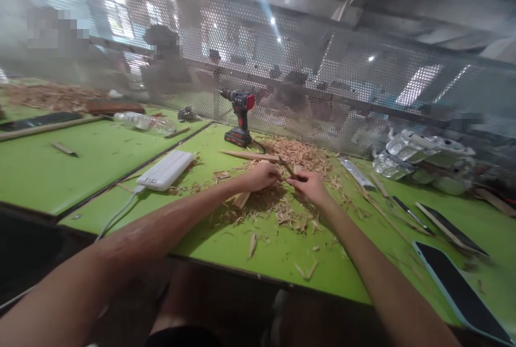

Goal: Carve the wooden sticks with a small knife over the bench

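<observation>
My right hand [311, 185] is closed round a thin brown stick [286, 165], whose upper end points up and to the left. Just left of it, my left hand [263, 176] is closed with its fingertips pinched together; whatever lies between them is too small to make out. The two hands are close together over a heap of wood shavings [292, 212] on the green table. Behind my left hand lies a long pointed wooden strip [245, 154]. A short pale wood block [241, 200] sits under my left wrist.
A cordless drill [241, 115] stands behind the hands. A white power bank [167, 169] with a cable is at left. On the right lie a metal strip [357, 173], a slim knife-like tool [411, 214], a dark flat block [453, 228] and a phone [459, 288]. Mesh screens the back.
</observation>
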`<state>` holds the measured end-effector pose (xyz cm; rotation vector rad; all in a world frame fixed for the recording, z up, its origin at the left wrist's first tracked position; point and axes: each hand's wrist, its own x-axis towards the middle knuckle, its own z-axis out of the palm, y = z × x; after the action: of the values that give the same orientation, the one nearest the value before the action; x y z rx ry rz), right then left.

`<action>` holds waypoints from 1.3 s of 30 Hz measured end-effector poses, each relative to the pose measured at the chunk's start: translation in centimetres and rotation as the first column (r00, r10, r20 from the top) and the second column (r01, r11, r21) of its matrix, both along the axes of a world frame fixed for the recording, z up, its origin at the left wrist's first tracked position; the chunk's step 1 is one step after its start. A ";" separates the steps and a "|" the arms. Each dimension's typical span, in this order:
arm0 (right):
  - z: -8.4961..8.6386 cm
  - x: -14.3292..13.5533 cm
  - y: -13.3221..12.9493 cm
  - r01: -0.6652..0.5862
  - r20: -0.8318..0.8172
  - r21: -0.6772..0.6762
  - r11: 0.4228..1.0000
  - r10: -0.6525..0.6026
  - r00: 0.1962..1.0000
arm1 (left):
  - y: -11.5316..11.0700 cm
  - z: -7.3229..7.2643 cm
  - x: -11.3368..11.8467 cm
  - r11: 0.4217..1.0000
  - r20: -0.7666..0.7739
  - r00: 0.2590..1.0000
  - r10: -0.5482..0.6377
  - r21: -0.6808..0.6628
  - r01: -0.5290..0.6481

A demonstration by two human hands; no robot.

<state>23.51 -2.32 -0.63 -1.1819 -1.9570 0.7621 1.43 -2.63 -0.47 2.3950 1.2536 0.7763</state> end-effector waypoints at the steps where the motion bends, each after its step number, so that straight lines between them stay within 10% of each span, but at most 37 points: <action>1: -0.1 0.0 0.1 0.006 -0.012 -0.034 0.999 -0.006 1.000 | 0.0 -0.1 -0.1 1.000 -0.005 1.000 -0.006 0.014 0.006; 13: 0.0 -0.8 -0.3 0.039 0.095 0.215 0.976 -0.061 0.994 | 0.3 -1.0 0.2 0.986 0.046 0.986 0.159 -0.061 -0.156; 39: -0.2 -1.7 -1.2 0.094 0.055 0.195 0.976 -0.106 0.993 | 0.1 -1.4 0.4 0.968 0.048 0.972 0.231 0.084 -0.235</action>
<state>21.77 -3.50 -0.81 -1.1900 -1.9586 0.4758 1.87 -2.57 -1.90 2.3153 1.5343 0.9602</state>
